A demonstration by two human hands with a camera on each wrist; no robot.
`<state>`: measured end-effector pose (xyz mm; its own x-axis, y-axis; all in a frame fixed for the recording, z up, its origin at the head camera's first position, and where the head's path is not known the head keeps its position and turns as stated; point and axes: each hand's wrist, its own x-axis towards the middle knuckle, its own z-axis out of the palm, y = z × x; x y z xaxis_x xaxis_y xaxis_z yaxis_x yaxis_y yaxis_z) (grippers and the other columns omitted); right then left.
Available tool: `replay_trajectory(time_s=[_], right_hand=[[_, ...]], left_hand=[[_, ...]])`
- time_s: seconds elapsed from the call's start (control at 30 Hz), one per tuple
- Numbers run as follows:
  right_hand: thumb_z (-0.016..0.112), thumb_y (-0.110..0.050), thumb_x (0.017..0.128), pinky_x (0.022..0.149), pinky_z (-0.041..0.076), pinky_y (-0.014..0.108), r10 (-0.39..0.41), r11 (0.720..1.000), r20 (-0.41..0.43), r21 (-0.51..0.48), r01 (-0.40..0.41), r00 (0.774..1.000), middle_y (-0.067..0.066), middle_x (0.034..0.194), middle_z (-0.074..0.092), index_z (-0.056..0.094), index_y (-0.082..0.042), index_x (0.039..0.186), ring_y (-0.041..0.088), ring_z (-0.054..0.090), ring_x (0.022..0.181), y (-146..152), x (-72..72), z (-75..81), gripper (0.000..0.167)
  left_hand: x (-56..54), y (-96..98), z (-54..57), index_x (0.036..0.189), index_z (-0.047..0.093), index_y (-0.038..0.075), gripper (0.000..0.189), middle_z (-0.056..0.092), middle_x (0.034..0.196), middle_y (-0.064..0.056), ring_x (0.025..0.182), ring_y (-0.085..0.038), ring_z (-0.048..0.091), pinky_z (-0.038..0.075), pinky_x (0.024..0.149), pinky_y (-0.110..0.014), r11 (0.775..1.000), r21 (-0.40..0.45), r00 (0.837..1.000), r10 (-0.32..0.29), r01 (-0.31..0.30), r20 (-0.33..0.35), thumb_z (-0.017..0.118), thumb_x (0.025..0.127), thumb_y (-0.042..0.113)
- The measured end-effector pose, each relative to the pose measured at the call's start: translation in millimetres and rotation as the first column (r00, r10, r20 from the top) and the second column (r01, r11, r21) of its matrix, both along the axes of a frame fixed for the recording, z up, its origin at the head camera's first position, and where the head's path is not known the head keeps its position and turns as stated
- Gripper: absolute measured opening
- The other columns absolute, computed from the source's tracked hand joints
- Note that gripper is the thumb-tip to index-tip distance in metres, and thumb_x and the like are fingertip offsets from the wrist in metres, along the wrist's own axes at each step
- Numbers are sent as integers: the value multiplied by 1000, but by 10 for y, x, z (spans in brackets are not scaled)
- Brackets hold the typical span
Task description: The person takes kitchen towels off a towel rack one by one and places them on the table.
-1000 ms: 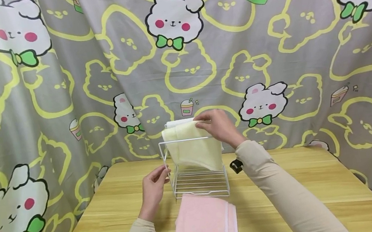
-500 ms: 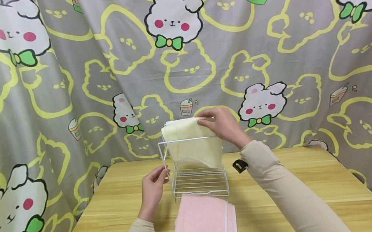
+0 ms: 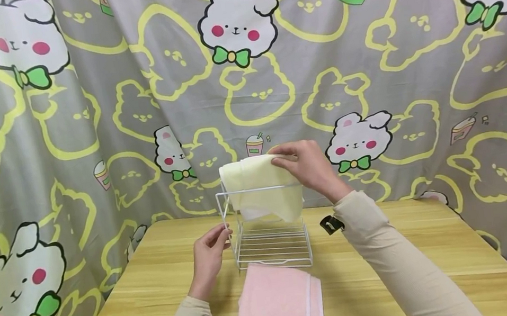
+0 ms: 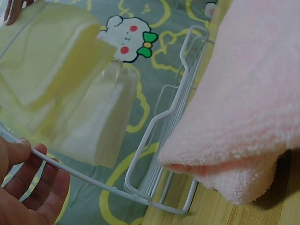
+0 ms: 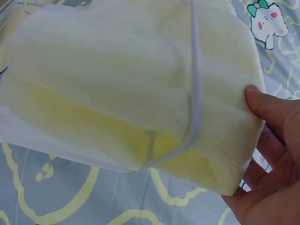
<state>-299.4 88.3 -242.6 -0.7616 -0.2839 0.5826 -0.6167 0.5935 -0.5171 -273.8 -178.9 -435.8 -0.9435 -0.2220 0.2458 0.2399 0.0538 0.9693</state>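
Observation:
My left hand (image 3: 209, 254) holds the left upright of a white wire rack (image 3: 258, 190); in the left wrist view, its thumb and fingers are around the rod. A pale yellow towel (image 3: 264, 199) hangs folded over the rack's upper part, partly behind the front top bar. My right hand (image 3: 307, 167) pinches this towel at its upper right edge, thumb on the near side, as the right wrist view confirms. Behind the yellow towel shows a white cloth (image 5: 56, 149), mostly hidden. The rack's upper rear part is covered by the cloths.
A folded pink towel (image 3: 277, 304) with a small label lies on the wooden table (image 3: 154, 278) in front of the rack, close to its lower edge. A patterned curtain (image 3: 246, 100) hangs behind and beside the table.
My right hand has risen slightly and shifted right, lifting the yellow towel; its lower edge now hangs higher. My left hand, the rack and the pink towel stay where they were.

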Motion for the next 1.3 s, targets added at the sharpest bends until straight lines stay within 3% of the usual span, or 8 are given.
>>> replay_trajectory(time_s=[0.5,0.93,1.3], right_hand=[[76,-19,94,99,57,43,28,999,-103,-32,-31,994,5,111,78,79,-13,113,23,72,108,43,240,186,20],[77,-18,93,94,59,39,45,996,-187,-61,-58,981,1,110,78,79,-14,113,18,73,104,194,395,188,21],[78,-18,92,90,59,38,24,996,-212,-83,-42,977,1,108,79,79,-12,114,18,73,101,278,488,184,22]], left_hand=[[-11,-8,-3,120,72,-4,25,74,116,-18,102,-26,70,62,80,-23,1000,4,1000,-5,5,0,68,99,9],[-7,0,-7,120,72,-4,25,70,120,-27,100,-25,70,62,79,-22,1000,13,1000,-2,1,2,68,99,8],[8,1,7,121,72,-2,26,73,117,-22,100,-22,70,61,78,-21,1000,-3,1000,5,-5,14,69,99,11]])
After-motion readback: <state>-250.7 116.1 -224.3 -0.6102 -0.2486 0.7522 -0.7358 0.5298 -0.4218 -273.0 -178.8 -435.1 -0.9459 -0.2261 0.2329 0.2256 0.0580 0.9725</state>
